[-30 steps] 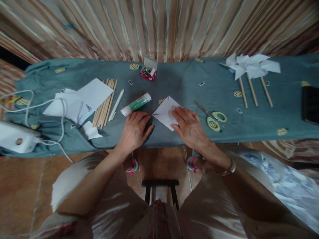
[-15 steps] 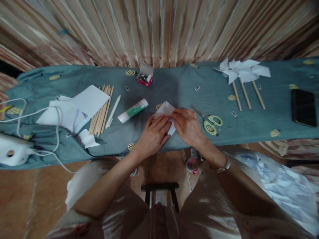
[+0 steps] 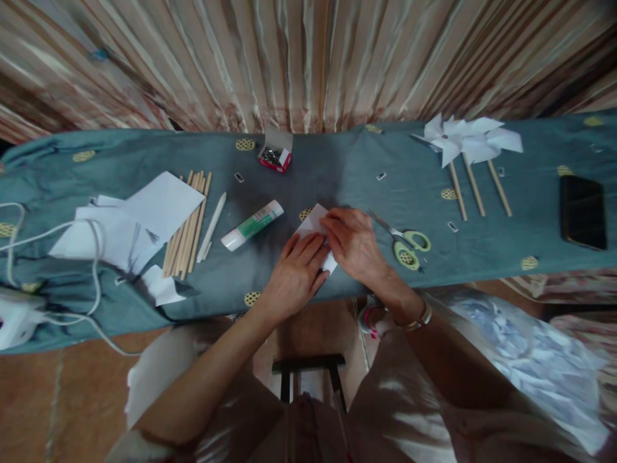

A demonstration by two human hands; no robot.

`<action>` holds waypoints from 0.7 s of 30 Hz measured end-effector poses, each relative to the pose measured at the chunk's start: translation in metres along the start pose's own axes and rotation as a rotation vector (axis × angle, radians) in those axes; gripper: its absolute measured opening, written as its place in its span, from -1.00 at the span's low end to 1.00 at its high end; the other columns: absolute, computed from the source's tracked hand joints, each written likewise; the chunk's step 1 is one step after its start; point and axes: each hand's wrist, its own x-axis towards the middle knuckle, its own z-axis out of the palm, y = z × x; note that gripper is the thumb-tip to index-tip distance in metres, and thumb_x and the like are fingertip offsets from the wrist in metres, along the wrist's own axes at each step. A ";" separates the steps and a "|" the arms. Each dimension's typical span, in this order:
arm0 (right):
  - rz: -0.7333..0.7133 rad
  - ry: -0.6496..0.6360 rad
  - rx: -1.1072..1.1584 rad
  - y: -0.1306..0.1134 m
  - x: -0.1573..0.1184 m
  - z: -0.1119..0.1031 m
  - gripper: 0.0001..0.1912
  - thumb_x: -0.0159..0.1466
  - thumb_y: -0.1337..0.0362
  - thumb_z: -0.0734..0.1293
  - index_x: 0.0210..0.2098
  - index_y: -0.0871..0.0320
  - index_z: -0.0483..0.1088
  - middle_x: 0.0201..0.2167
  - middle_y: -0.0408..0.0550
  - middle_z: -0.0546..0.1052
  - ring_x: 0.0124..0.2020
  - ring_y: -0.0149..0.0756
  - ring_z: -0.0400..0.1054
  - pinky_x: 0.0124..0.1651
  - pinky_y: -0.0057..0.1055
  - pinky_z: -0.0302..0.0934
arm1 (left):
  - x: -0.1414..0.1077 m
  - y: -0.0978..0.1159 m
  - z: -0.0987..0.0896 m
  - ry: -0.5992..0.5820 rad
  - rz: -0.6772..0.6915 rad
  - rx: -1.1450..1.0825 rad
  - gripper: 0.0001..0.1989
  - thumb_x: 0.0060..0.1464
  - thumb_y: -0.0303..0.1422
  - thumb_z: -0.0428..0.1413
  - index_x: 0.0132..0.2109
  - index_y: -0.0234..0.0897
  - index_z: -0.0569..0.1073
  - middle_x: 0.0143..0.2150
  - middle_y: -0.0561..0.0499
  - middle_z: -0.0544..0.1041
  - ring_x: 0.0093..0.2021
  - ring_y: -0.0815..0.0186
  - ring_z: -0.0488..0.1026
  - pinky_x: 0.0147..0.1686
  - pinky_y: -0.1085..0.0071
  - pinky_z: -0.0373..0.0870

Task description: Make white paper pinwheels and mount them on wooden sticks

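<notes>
Three paper pinwheels [image 3: 475, 139] look finished toward the table's [image 3: 337, 173] far right corner; by the near edge, our left hand [image 3: 295, 273] lies flattened over an unmounted paper sheet [image 3: 311, 220], our right hand [image 3: 355, 247] bunched there, pinch unclear.

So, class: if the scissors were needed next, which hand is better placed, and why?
The right hand, I'd judge: the scissors lie just beside it, on its own side. The left hand lies on the white paper, farther away, with the right hand between.
</notes>
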 end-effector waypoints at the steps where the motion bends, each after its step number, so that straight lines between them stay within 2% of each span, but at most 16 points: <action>1: 0.000 -0.001 -0.009 0.000 0.001 0.000 -0.68 0.43 0.34 0.15 0.00 0.16 0.51 0.07 0.09 0.56 0.07 -0.07 0.35 0.15 -0.14 0.19 | 0.000 0.000 0.000 0.001 0.001 0.001 -0.54 0.35 -0.25 0.00 0.26 -0.46 0.37 0.30 -0.34 0.42 0.35 -0.05 0.30 0.35 -0.13 0.20; 13: 0.019 0.010 -0.043 0.004 0.017 0.012 -0.64 0.40 0.38 0.15 0.09 0.12 0.45 0.12 0.06 0.51 0.09 -0.07 0.32 0.12 -0.13 0.22 | -0.002 -0.003 0.002 0.004 0.006 -0.017 -0.53 0.36 -0.24 -0.01 0.28 -0.44 0.36 0.29 -0.34 0.43 0.36 -0.03 0.29 0.35 -0.15 0.20; 18: 0.028 0.019 0.002 0.005 0.021 0.014 -0.64 0.42 0.35 0.15 0.09 0.10 0.46 0.10 0.05 0.53 0.09 -0.06 0.34 0.14 -0.09 0.25 | -0.002 -0.003 0.003 0.020 0.013 -0.007 -0.52 0.35 -0.25 0.01 0.28 -0.46 0.36 0.28 -0.35 0.44 0.34 -0.03 0.31 0.35 -0.12 0.21; 21: 0.035 0.049 0.113 0.016 0.025 0.012 -0.63 0.42 0.32 0.14 0.09 0.13 0.47 0.10 0.07 0.54 0.09 -0.07 0.38 0.18 -0.07 0.27 | -0.002 -0.002 0.002 0.011 0.008 -0.013 -0.53 0.36 -0.24 0.01 0.26 -0.46 0.37 0.30 -0.34 0.42 0.35 -0.02 0.31 0.35 -0.13 0.21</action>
